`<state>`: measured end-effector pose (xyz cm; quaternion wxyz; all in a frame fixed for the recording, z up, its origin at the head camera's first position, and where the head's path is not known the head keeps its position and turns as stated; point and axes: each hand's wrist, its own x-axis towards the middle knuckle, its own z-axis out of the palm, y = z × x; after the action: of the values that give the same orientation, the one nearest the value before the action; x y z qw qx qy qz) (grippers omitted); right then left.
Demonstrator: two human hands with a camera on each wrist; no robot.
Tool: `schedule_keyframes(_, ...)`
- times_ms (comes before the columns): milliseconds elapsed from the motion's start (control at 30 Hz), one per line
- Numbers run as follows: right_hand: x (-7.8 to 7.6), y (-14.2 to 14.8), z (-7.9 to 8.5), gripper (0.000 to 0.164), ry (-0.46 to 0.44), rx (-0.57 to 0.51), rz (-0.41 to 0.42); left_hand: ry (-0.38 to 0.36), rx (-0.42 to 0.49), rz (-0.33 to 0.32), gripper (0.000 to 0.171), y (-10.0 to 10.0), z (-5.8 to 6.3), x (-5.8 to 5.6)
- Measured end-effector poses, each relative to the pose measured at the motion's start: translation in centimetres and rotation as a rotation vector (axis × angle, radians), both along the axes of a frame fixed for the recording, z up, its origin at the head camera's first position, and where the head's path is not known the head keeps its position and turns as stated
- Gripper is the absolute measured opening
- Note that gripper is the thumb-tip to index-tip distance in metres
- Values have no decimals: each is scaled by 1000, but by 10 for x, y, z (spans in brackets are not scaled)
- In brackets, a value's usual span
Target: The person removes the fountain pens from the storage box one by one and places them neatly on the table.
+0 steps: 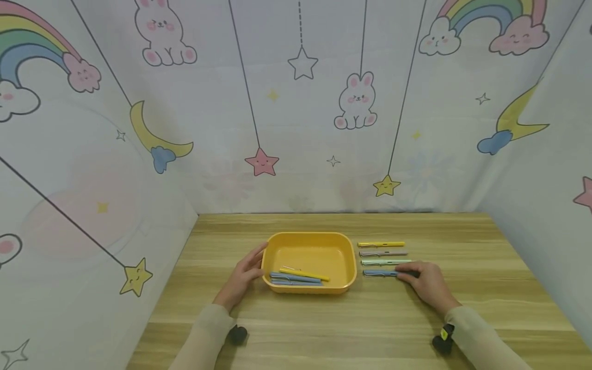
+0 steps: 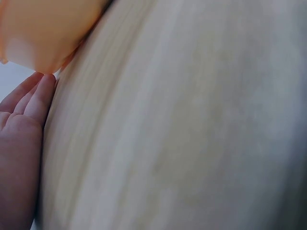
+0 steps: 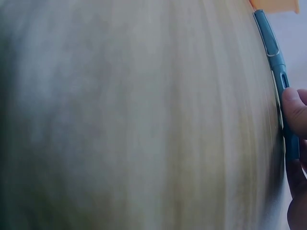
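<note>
A yellow plastic bin (image 1: 309, 290) sits on the table in the head view. Inside it lie a yellow pen (image 1: 305, 274) and two blue pens, one being the upper blue pen (image 1: 293, 277). My left hand (image 1: 241, 277) rests against the bin's left side, and its straight fingers (image 2: 41, 98) touch the wall in the left wrist view. Right of the bin, my right hand (image 1: 427, 282) pinches the barrel end of a blue pen (image 1: 380, 273) between thumb and fingers. That pen's clip end points at the bin; its other end is partly hidden by the fingers.
Above the blue pen, a mint green pen (image 1: 386, 262), a pinkish-grey pen (image 1: 384, 254) and a yellow pen (image 1: 381, 244) lie parallel in a column. The wood-grain table (image 1: 300, 329) ends at printed white curtains (image 1: 305, 128) at the back and both sides.
</note>
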<state>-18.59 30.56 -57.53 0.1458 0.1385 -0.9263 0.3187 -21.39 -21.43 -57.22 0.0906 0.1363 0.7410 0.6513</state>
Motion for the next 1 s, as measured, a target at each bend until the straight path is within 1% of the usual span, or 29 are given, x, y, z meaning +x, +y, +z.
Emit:
schedule_keyframes(233,-1,0,-1,19,27,19,-4,-1,-1,8,70,0,-2,-1)
schedule_keyframes(367,-1,-1,0,20,16,25,-5,4,9,7,70,0,-3,-2)
schedule_keyframes(600,-1,-1,0,20,6,25,-3,21,21,-13,69,-1,-3,-2)
schedule_keyframes(900,-3,0,-1,19,-11,17,-6,25,23,-19,69,-1,-2,-2)
schedule_keyframes(1000,-3,0,-1,20,1,18,-8,16,19,-16,69,-1,-2,-2)
